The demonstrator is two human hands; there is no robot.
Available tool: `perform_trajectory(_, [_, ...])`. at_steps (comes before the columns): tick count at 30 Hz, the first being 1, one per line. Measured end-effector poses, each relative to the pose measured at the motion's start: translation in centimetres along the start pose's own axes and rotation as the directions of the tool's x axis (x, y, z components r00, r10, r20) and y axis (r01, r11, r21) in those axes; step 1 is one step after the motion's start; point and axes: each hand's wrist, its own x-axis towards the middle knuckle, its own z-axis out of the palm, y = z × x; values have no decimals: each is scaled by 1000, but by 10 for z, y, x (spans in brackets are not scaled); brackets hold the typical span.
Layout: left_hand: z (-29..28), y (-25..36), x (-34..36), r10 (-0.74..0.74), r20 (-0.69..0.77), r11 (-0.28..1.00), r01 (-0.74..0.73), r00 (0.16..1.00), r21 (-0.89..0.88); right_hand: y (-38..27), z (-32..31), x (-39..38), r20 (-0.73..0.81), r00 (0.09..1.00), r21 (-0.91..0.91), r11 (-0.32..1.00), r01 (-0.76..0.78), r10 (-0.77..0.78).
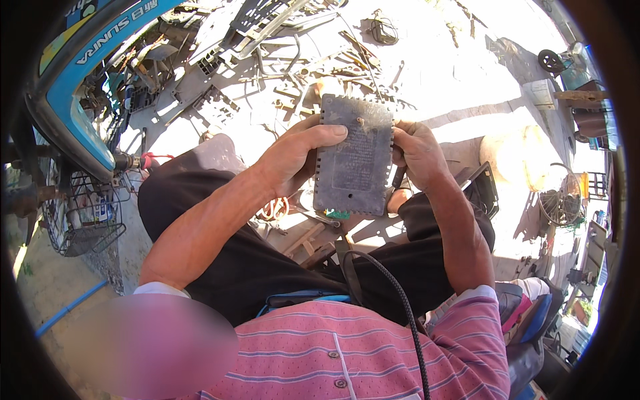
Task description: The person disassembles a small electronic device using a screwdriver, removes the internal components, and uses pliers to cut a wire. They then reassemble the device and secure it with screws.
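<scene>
A dark grey, worn electrical box [353, 157] is held up in front of me above my lap. It is flat and rectangular, with notched fins along its long edges, scuffed print on its face and a small dark hole near its lower end. My left hand [297, 150] grips the left edge, its thumb lying on the face and its fingers behind. At the upper right edge, my right hand [419, 152] pinches the box between thumb and fingers. A dark cord hangs near that hand; where it joins is hidden.
Scattered tools and metal parts [307, 83] cover the ground ahead. A blue scooter body [73, 100] and a wire basket [83, 213] stand at the left. To the right are a pale sack [517, 157] and a spoked wheel [561, 200]. A braided cable [400, 293] crosses my shirt.
</scene>
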Motion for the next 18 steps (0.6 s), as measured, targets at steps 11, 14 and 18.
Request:
perform_trajectory(11, [3, 1, -11, -10, 69, 1000, 10, 998, 2, 17, 22, -5, 266, 959, 262, 950, -171, 99])
perform_trajectory(14, [0, 0, -10, -10, 76, 1000, 11, 997, -13, 21, 21, -3, 295, 951, 240, 957, -161, 86])
perform_trajectory(18, [0, -2, -10, -1, 59, 1000, 1, 998, -2, 30, 19, -1, 293, 951, 181, 970, -159, 102])
